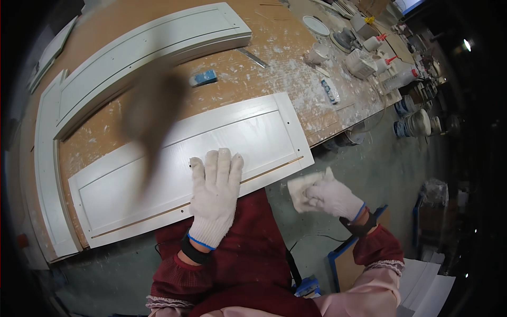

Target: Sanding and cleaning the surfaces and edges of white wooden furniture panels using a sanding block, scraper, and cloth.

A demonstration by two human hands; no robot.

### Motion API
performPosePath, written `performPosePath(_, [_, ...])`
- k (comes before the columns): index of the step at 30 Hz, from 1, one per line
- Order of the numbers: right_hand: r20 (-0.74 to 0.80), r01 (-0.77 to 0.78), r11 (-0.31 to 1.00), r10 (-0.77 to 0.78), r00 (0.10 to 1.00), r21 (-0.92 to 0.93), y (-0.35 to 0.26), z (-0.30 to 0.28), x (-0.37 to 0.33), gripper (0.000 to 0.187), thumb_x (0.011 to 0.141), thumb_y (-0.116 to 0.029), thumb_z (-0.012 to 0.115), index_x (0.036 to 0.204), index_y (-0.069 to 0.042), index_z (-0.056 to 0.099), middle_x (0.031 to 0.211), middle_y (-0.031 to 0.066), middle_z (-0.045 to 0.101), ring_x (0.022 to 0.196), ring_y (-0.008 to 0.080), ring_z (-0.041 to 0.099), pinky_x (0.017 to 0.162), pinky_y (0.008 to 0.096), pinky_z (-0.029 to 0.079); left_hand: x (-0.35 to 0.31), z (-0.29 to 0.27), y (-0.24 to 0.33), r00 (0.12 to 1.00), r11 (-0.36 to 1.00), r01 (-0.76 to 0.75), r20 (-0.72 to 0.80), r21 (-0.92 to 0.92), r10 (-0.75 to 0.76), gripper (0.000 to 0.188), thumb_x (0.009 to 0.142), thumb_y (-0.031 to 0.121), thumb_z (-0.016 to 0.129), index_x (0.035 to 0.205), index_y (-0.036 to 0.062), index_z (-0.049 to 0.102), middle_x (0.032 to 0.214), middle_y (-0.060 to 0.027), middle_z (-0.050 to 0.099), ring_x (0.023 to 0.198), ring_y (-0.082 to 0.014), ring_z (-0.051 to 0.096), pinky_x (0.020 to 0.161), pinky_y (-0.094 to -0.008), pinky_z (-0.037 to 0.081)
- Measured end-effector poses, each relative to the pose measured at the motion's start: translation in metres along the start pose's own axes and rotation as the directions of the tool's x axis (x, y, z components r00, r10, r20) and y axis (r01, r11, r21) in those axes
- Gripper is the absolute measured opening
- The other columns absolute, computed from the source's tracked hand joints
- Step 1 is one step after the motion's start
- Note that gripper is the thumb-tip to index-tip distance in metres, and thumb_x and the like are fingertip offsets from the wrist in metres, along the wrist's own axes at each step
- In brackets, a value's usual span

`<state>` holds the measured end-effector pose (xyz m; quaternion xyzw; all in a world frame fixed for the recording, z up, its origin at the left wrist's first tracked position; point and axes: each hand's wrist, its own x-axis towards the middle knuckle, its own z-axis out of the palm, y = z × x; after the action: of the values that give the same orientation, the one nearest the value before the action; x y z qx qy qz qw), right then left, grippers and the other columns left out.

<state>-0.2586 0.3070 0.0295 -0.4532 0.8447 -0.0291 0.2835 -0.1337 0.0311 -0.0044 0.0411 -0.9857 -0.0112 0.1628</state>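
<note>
A white wooden panel with a recessed centre lies along the near edge of the workbench. My left hand, in a white knit glove, rests flat on the panel's near part with its fingers stretched out. Off the bench's edge, to the right of the panel, my gloved right hand grips a cream-coloured pad. Whether the pad is cloth or sponge I cannot tell. A narrow groove with a bare-wood tone runs along the panel's near side, partly covered by my left hand.
More white panels stand stacked at the back left. A blue-and-white block and a metal strip lie on the dusty workbench. Glue bottles and tubs crowd the far right. A dark blur hides part of the bench.
</note>
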Motion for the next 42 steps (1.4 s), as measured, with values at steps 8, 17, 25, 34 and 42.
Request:
performPosePath(8, [0.058,-0.004,0.950,-0.015,0.998,0.312,-0.010,0.042,-0.003,0.031,0.084,-0.029,0.060,0.105,-0.007,0.068,0.095,0.0158,0.067,0.089,0.0354,0.065,0.078,0.0414,0.052,-0.036,-0.018,-0.034,0.986,0.993,0.121,0.115,0.000,-0.120,0.047,0.080,0.008,0.059,0.126,0.0074,0.052,0.129,-0.0144,0.052,0.122,-0.0342,0.047,0.105,-0.0523,0.036])
performPosePath(17, [0.089,-0.075,0.944,0.049,0.995,0.322,-0.009,0.048,0.017,0.029,0.085,-0.028,0.059,0.106,-0.009,0.066,0.098,0.0155,0.068,0.091,0.0362,0.065,0.078,0.0434,0.052,-0.080,-0.034,-0.065,0.945,0.961,0.276,0.183,-0.012,-0.270,0.072,0.064,0.008,0.077,0.130,0.0049,0.049,0.136,-0.0152,0.048,0.131,-0.0378,0.041,0.113,-0.0537,0.028])
performPosePath(25, [-0.142,-0.104,0.857,0.201,0.969,0.505,0.011,-0.002,-0.006,0.029,0.083,-0.030,0.059,0.098,-0.007,0.067,0.096,0.0174,0.065,0.090,0.0370,0.062,0.079,0.0413,0.051,-0.080,-0.027,-0.067,0.973,0.981,0.193,-0.132,0.012,-0.190,0.056,0.068,0.010,0.076,0.121,0.0029,0.058,0.113,-0.0126,0.059,0.103,-0.0345,0.058,0.094,-0.0479,0.047])
performPosePath(34, [-0.478,0.001,0.769,0.396,0.784,0.639,-0.016,-0.090,0.021,0.030,0.087,-0.019,0.067,0.112,-0.002,0.063,0.095,0.0119,0.064,0.086,0.0225,0.063,0.079,0.0326,0.050,-0.088,-0.024,-0.069,0.965,0.967,0.253,-0.072,-0.007,-0.253,0.053,0.067,0.010,0.075,0.119,0.0115,0.065,0.093,-0.0042,0.058,0.085,-0.0270,0.057,0.085,-0.0439,0.052])
performPosePath(42, [-0.597,0.219,0.967,-0.098,0.797,0.134,-0.018,-0.120,0.152,0.023,0.087,-0.018,0.059,0.103,-0.002,0.064,0.096,0.0172,0.065,0.089,0.0342,0.063,0.079,0.0387,0.051,-0.093,-0.016,-0.070,0.955,0.961,0.275,-0.121,0.022,-0.270,0.053,0.068,0.016,0.075,0.120,0.0159,0.066,0.091,-0.0017,0.057,0.085,-0.0253,0.056,0.088,-0.0453,0.052])
